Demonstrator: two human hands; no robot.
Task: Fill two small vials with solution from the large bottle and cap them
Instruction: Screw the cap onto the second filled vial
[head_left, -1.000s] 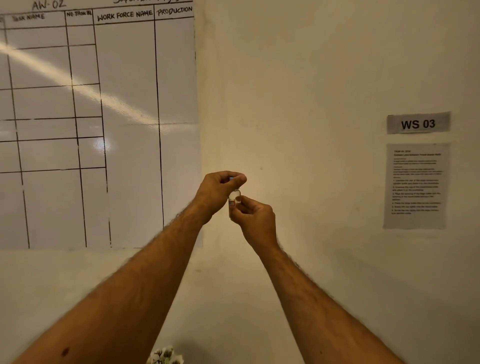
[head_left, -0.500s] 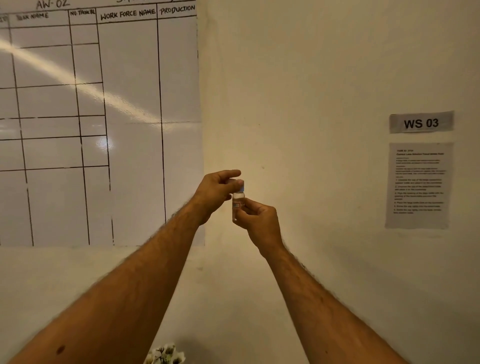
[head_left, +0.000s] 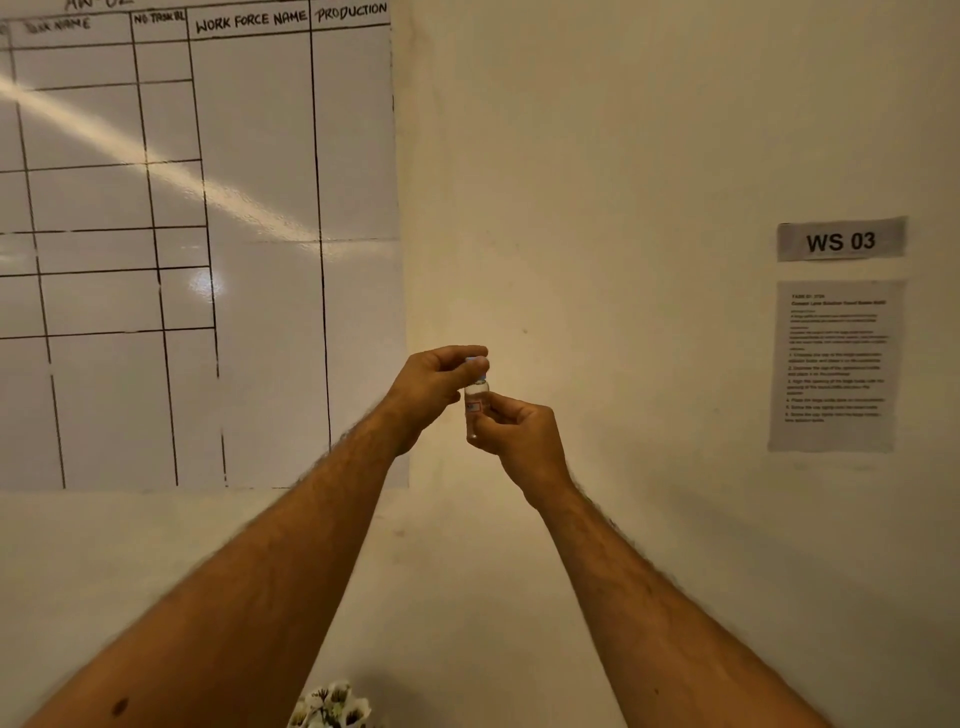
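Right hand (head_left: 524, 431) has its grip closed on the body of the small vial (head_left: 476, 408), thumb and fingertips pinched at mid-height by the reddish label; vial upright, raised in the air at chest height in front of the wall (head_left: 597, 182), resting on nothing. Left hand (head_left: 434, 392) comes in from above, its grip clenched round the pale blue cap (head_left: 478, 365), which sits on the vial's neck. Change over the last second: a second ago the left fingers covered the top of the vial entirely and no cap was visible; half a second ago a sliver of blue showed; now the cap's side is plain between thumb and forefinger, and the left wrist has rolled slightly. The vial has also risen a little in the right hand, so more glass shows above the fingers. Judgement: this is the screwing-on stage, the cap seated and being turned, so filling of this vial is done. Liquid level cannot be read through the glass at this size. Whether this is the first or second vial cannot be told; neither the large bottle nor the other vial is in view, and no counter is in view beneath the hands. Surroundings: ruled whiteboard (head_left: 197, 234) on the wall to the left, a "WS 03" sign (head_left: 840, 240) with a printed instruction sheet (head_left: 834, 364) under it to the right, small white flowers (head_left: 335, 706) at the bottom edge. Risk noted: a cross-threaded cap would leak once the vial is set down.
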